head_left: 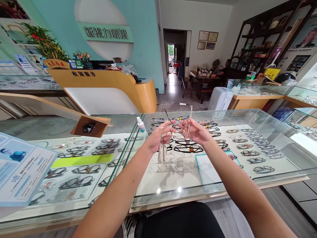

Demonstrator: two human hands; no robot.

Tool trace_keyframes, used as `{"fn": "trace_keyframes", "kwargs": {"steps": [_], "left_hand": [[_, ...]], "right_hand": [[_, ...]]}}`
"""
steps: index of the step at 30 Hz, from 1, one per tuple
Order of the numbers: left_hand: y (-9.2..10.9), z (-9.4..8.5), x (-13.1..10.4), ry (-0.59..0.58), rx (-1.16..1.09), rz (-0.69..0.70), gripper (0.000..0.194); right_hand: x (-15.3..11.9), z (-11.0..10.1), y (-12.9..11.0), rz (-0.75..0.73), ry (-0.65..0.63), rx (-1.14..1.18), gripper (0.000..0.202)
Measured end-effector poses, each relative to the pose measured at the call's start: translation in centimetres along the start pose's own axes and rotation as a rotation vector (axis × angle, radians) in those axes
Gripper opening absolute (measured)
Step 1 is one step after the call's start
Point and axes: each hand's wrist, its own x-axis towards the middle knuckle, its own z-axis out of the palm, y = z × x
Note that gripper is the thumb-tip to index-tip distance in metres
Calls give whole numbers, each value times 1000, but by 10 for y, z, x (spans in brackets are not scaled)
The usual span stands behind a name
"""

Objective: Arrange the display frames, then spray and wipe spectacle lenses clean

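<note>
Above the glass counter, my right hand (pixel 198 132) is closed on a pair of eyeglasses (pixel 191 112), gripping them by the front with thumb and fingers. The glasses are turned edge-on, with both temples unfolded and pointing left. My left hand (pixel 158 136) is closed on a beige cleaning cloth (pixel 162 152), which hangs down below the fingers. Its fingertips are by the near, dark temple; whether they touch it I cannot tell. A white spray bottle (pixel 141 125) stands upright on the counter, to the left of my left hand.
Rows of eyeglass frames (pixel 188 148) lie inside the glass display counter (pixel 170 185). Also there is a teal-edged white sheet (pixel 206 167). A wooden stand (pixel 91 127) and a blue leaflet (pixel 22 168) are at left. Farther back are a cash desk (pixel 146 94) and a seated person (pixel 226 67).
</note>
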Motion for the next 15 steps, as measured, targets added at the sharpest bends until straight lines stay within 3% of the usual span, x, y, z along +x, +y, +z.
{"fn": "trace_keyframes", "kwargs": {"steps": [3,7,15], "left_hand": [[-3,-1,1,-35,9,-8,54],[0,-1,1,5,-34,-6,49],[12,2,1,134,-69,-24,63]], "right_hand": [[0,1,2,-2,1,-7,33],[1,-2,-3,-47,82,40,24],[3,-9,-12,-112,189,145,16]]}}
